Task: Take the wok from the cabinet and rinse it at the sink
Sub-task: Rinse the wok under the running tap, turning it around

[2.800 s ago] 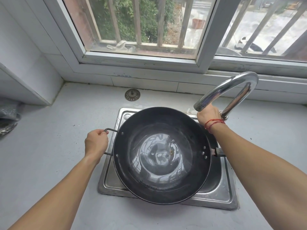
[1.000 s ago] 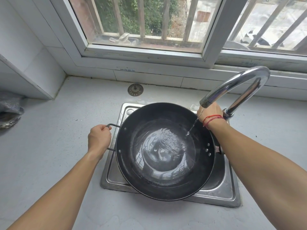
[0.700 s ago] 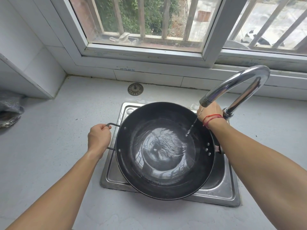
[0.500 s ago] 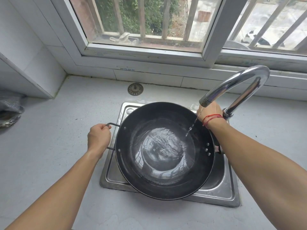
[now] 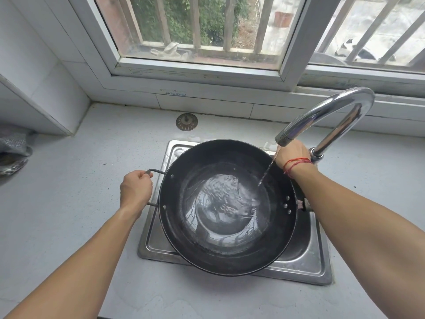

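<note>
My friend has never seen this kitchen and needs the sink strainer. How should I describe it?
Find the steel sink below the window, with the black wok over it. On the grey counter behind the sink's back left corner lies the strainer. It is the only small round disc there, flat, dull metal, with a central knob.

Pale grey countertop (image 5: 69, 203) under a white-framed barred window (image 5: 202, 31), white tiled wall (image 5: 34, 65) at left, daylight.

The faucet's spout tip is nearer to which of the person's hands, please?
Right. The right hand sits directly beneath the spout tip, by the faucet base; the left hand grips the wire handle across the wok.
</note>
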